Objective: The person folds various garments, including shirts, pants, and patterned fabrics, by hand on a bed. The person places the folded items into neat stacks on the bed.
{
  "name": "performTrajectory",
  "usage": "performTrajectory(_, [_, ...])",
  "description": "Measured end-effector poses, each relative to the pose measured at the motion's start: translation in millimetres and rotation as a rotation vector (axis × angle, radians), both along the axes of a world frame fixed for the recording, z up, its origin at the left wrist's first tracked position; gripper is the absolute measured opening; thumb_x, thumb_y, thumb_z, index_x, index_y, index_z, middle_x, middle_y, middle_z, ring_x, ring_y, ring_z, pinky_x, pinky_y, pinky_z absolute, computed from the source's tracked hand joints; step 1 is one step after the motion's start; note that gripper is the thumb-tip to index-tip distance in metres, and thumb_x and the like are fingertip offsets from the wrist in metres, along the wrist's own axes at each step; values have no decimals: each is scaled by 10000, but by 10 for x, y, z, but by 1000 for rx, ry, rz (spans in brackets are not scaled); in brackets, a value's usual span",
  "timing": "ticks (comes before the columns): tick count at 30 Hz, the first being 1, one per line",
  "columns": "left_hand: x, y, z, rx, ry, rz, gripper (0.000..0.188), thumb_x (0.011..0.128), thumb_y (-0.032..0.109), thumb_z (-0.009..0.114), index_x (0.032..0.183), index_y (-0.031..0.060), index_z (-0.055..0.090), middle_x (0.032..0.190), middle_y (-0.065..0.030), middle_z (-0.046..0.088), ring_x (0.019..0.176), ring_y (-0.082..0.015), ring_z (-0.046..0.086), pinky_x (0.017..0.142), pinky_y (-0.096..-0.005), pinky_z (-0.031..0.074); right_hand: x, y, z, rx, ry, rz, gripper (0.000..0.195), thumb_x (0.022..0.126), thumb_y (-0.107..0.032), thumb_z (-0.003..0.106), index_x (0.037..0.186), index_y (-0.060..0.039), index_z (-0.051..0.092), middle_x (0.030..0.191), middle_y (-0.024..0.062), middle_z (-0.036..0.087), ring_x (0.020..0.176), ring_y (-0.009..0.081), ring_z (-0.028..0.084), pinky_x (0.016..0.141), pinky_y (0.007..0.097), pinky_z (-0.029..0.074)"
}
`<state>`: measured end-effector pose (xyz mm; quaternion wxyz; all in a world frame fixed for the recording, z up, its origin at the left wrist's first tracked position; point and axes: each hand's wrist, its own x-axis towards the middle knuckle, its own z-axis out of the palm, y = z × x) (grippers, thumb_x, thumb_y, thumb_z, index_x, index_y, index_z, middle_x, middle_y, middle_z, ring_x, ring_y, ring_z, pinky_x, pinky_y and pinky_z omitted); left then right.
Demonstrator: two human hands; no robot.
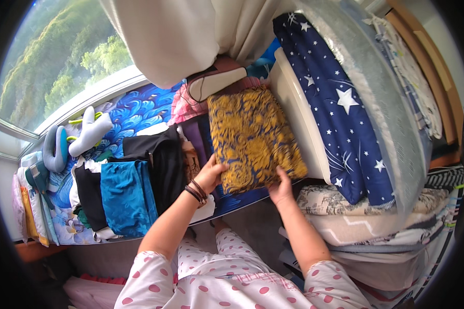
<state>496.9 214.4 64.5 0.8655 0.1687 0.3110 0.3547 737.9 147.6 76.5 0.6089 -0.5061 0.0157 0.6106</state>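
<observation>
A folded cloth (pixel 255 135) with a mustard-yellow floral pattern on dark blue is held flat in front of me. My left hand (pixel 210 175) grips its near left corner, thumb on top. At the near right edge my right hand (pixel 281 187) pinches it the same way; the fingers beneath are hidden. Left of the cloth lie a purple folded garment (pixel 194 135) and a black folded garment (pixel 168 166). A teal folded garment (pixel 127 197) rests farther left. Just beyond the cloth sits a dark red item with a pale sole-like face (pixel 216 83).
A blue patterned cover (pixel 143 108) spreads over the surface by the window (pixel 62 58). Grey neck pillows (pixel 89 131) lie on it. At right stand a cream plastic bin (pixel 299 116), navy star-print bedding (pixel 340 104) and stacked folded blankets (pixel 355 228). A pale curtain (pixel 178 38) hangs ahead.
</observation>
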Motion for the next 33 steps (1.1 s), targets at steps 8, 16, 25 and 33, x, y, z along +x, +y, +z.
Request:
performTrajectory(8, [278, -88, -1463, -276, 512, 129, 724, 767, 307, 731, 1331, 21, 376, 1260, -96, 523, 1092, -240, 541, 900, -372, 449, 256, -400, -1534, -383, 95, -16, 725, 824, -533, 619, 1359, -88, 416, 1365, 94, 462, 1230, 280, 450, 1022, 460, 366])
performTrajectory(16, [377, 938, -1533, -261, 399, 216, 606, 770, 208, 711, 1252, 36, 386, 1104, -145, 591, 937, -281, 624, 784, -435, 528, 237, 4, -1577, -325, 123, -185, 539, 888, -446, 562, 1263, -61, 525, 1285, 72, 556, 1147, 278, 533, 975, 449, 425])
performTrajectory(25, [335, 921, -1512, -211, 347, 262, 413, 791, 9, 585, 1189, 37, 481, 1041, -122, 627, 866, -261, 648, 738, -408, 556, 271, 62, -971, -137, -176, -251, 535, 829, -111, 682, 1299, -26, 441, 1226, 78, 550, 1090, 202, 549, 930, 357, 451])
performTrajectory(33, [232, 1106, -802, 62, 310, 367, 469, 797, -46, 551, 1250, 44, 471, 1045, -96, 642, 856, -227, 650, 752, -347, 549, 111, 462, 92, 119, -536, -102, 412, 845, -31, 664, 1223, 6, 505, 1152, 47, 582, 1013, 129, 562, 902, 275, 446])
